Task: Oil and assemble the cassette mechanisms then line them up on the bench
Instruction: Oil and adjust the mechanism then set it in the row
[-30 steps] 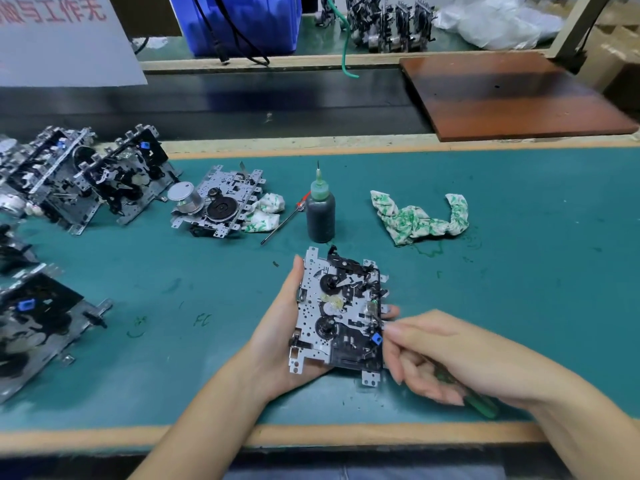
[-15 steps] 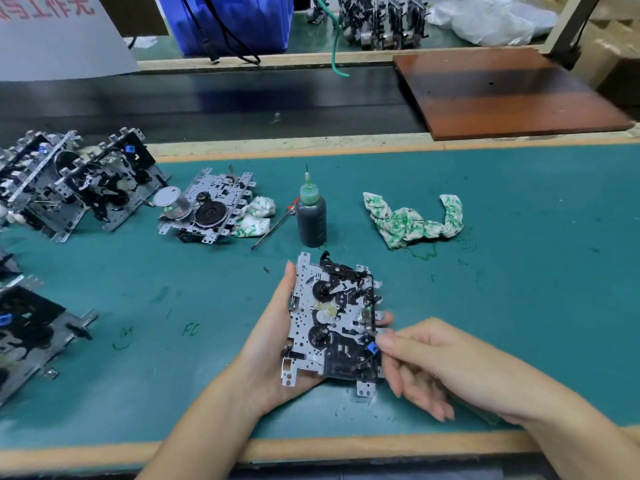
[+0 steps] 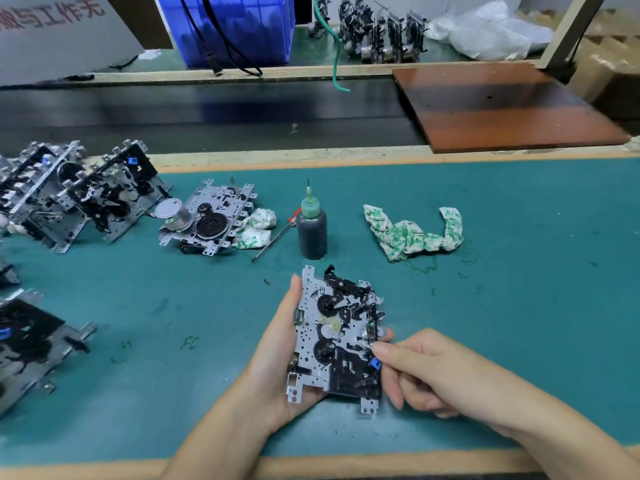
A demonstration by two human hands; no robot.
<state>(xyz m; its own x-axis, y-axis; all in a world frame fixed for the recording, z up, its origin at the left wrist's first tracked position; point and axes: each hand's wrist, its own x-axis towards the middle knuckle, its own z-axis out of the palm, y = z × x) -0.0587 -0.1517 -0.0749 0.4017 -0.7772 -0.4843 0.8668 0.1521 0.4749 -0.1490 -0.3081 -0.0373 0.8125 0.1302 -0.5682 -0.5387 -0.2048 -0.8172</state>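
Roughly midway, judging by the bench (image 3: 519, 306). Several cassette mechanisms (image 3: 79, 199) stand leaning in a group at far left, more lie at the left edge, one mechanism with a motor (image 3: 207, 220) lies flat beside a crumpled cloth, apart from the group. The oil bottle (image 3: 312, 230) stands upright just beyond the work, a thin probe (image 3: 273, 242) lying against its left side. A second stained rag (image 3: 415, 233) lies to the right.

Mechanism in hand (image 3: 337, 337) is held above the near bench. Left hand (image 3: 277, 362) cradles it from below and along its left edge, thumb up the side, fingers curled under. Right hand (image 3: 426, 372) pinches at a small metal part on its right edge, near the blue tab. Whether it grips a tool, cannot tell.

Against the frame a second earlier: a green tool handle showed under the right hand then; it is not visible now. The mechanism sits a little lower and closer, the right fingertips further in over its edge. Bottle, rags and parked mechanisms unchanged.

Left to do: finish this unit, stand it with the others.
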